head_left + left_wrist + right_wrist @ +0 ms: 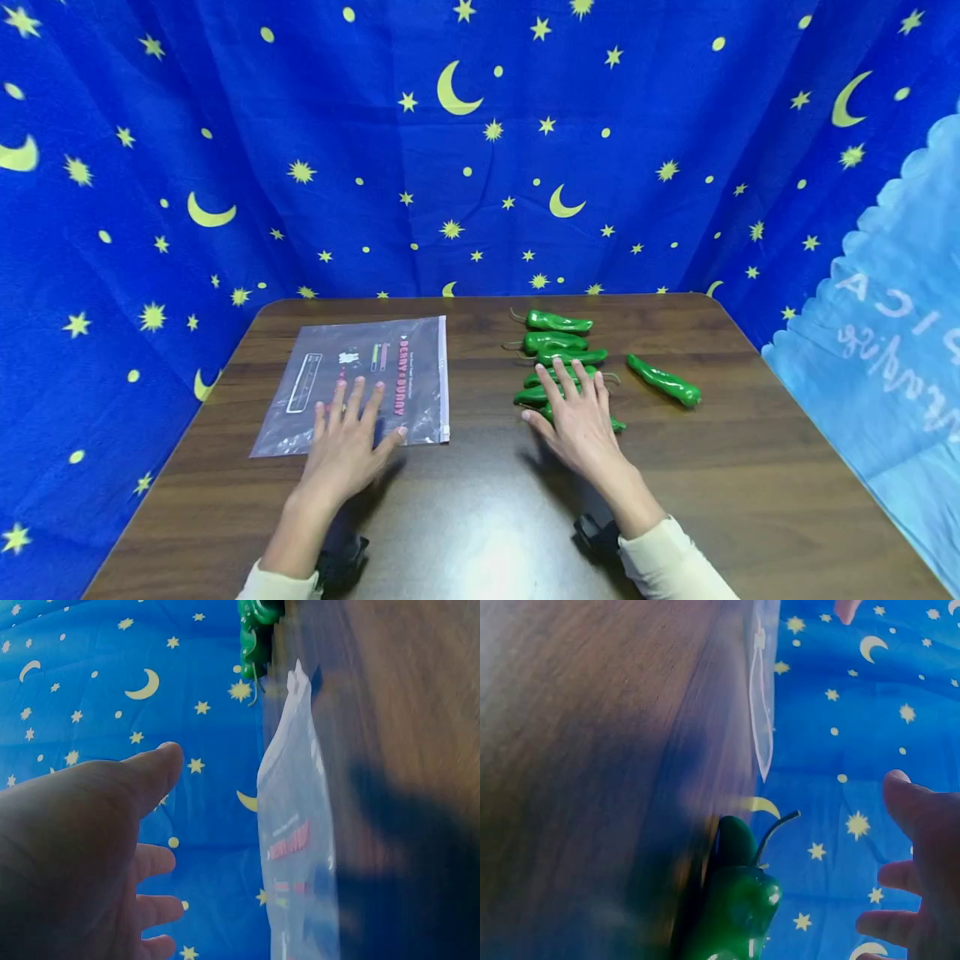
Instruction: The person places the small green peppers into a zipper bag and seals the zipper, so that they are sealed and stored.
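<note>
My left hand (341, 454) hovers with spread fingers over the near part of a clear plastic zip bag (382, 379) with pink lettering. In the left wrist view that hand (82, 817) is apart from the bag (296, 802), which lies flat on the table. My right hand (581, 425), fingers straight and spread, is held over a column of several shiny green peppers (555, 342), hiding parts of the nearest ones. The right wrist view shows a gap between this hand (937, 862) and a stemmed green pepper (739, 907). Both hands hold nothing.
One more green pepper (665, 382) lies slantwise, off to the right of the column. Everything rests on a brown wooden table (757, 467). Behind it hangs a blue curtain (510, 167) with yellow moons and stars; a lighter blue cloth (900, 333) hangs at the right.
</note>
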Motion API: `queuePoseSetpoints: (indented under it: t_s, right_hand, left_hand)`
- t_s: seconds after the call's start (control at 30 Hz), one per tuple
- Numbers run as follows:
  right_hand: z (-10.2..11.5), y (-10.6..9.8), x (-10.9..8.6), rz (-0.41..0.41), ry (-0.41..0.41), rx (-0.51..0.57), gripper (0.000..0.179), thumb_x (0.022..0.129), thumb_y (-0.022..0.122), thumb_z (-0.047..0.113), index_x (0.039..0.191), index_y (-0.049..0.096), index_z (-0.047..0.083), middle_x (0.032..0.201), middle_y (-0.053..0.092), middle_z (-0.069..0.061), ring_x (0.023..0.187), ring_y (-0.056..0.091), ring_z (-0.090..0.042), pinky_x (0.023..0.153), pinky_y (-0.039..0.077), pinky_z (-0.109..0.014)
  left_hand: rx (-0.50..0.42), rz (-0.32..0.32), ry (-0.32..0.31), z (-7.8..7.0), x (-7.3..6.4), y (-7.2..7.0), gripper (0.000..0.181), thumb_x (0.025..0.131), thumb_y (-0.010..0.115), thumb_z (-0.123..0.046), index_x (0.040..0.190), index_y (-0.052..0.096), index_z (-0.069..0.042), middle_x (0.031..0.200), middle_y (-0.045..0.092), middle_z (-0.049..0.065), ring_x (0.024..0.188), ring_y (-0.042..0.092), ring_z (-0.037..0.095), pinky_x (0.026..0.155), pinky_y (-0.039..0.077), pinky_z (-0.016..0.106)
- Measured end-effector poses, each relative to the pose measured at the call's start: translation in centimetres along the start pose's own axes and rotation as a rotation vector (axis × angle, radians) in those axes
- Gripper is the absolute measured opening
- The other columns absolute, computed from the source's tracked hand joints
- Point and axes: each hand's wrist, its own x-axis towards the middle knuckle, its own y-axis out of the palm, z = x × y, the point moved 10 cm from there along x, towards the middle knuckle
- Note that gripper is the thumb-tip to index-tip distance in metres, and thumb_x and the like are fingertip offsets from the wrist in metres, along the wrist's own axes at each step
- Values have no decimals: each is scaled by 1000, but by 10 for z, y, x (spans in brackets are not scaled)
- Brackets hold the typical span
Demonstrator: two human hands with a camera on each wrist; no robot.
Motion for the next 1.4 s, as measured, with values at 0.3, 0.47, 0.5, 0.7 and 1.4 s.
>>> queuePoseSetpoints:
  t_s: [0.3,0.47,0.5,0.7,1.4]
  right_hand:
    - [12,-1,19,-52,-77,28,68,87,59,48,144,39,16,147,40,-15,139,30,-39,111,21,-65]
    - [18,2,27,-40,-97,37,69,86,60,49,144,40,15,147,40,-14,138,30,-39,111,21,-64]
    - [19,3,29,-35,-98,36,69,86,59,49,144,40,15,148,40,-14,138,31,-39,112,21,-64]
    - [23,11,39,9,-100,33,69,88,56,51,144,38,15,149,39,-12,139,30,-38,113,19,-63]
    - [47,37,83,81,-133,67,70,89,52,55,145,37,15,147,42,-11,138,32,-35,113,20,-60]
  left_hand:
    - [-2,6,-20,10,11,-12,74,91,52,-48,148,28,-8,154,18,26,143,6,47,112,4,69]
    - [3,25,-18,12,16,-10,74,91,51,-49,148,27,-7,154,17,26,143,4,47,112,2,69]
    - [-1,32,-19,13,17,-10,74,92,50,-49,148,26,-7,154,16,26,143,3,47,112,1,69]
    - [-2,51,-21,14,22,-9,75,92,50,-49,149,24,-8,155,13,25,143,1,47,111,0,69]
    - [31,86,-31,16,49,-9,74,92,50,-47,149,23,-10,154,16,25,143,4,47,112,3,69]
